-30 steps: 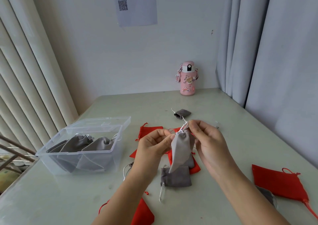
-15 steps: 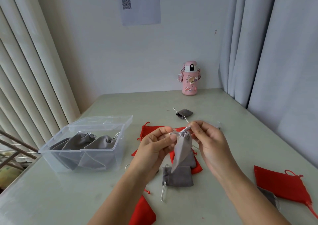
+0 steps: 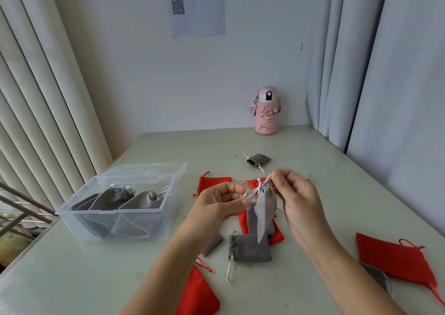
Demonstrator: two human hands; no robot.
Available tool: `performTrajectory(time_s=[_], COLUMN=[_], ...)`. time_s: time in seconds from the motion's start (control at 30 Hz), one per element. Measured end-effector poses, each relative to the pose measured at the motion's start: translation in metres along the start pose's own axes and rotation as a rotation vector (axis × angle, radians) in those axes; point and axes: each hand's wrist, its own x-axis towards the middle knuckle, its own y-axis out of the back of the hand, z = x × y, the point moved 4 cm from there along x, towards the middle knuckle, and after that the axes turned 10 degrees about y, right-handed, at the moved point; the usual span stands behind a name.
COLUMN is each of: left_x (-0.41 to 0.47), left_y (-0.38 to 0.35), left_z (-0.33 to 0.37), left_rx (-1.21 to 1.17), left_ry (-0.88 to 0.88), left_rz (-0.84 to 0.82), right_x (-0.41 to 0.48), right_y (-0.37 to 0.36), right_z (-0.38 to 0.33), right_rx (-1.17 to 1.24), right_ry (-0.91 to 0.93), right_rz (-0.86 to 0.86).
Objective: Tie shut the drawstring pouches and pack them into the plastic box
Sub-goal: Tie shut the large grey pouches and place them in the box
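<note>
A light grey drawstring pouch (image 3: pixel 263 210) hangs in the air above the table's middle, its neck gathered under a white cord knot. My left hand (image 3: pixel 218 205) pinches one end of the cord at the left. The other cord end is pinched by my right hand (image 3: pixel 295 195) at the upper right. The clear plastic box (image 3: pixel 79 214) stands open at the left with several grey pouches inside. Under my hands lie a grey pouch (image 3: pixel 249 247) and red pouches (image 3: pixel 277 236).
A small dark grey pouch (image 3: pixel 258 159) lies farther back. More red pouches lie at the right (image 3: pixel 395 260), bottom centre (image 3: pixel 198 295) and behind my left hand (image 3: pixel 213 182). A pink bottle (image 3: pixel 266 111) stands by the wall. Curtains flank both sides.
My hands have drawn the cord ends apart and the knot at the pouch's neck has pulled tighter. The pouch hangs a little lower in view.
</note>
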Motion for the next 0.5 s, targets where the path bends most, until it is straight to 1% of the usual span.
performTrajectory(time_s=[0.1, 0.2, 0.37, 0.5], left_x=[0.001, -0.004, -0.009, -0.008], left_y=[-0.005, -0.019, -0.029, -0.024], left_z=[-0.006, -0.011, -0.01, -0.012], left_rx=[0.029, 0.09, 0.139, 0.237], left_ry=[-0.048, -0.035, -0.026, 0.027], left_rz=[0.002, -0.077, -0.077, 0.023], right_x=[-0.001, -0.005, -0.01, -0.013], right_y=[0.005, 0.006, 0.003, 0.0], right_z=[-0.011, -0.024, -0.031, -0.034], right_rx=[-0.252, -0.438, -0.57, -0.669], right_ry=[0.171, 0.343, 0.498, 0.596], right_rz=[0.025, 0.1, 0.123, 0.085])
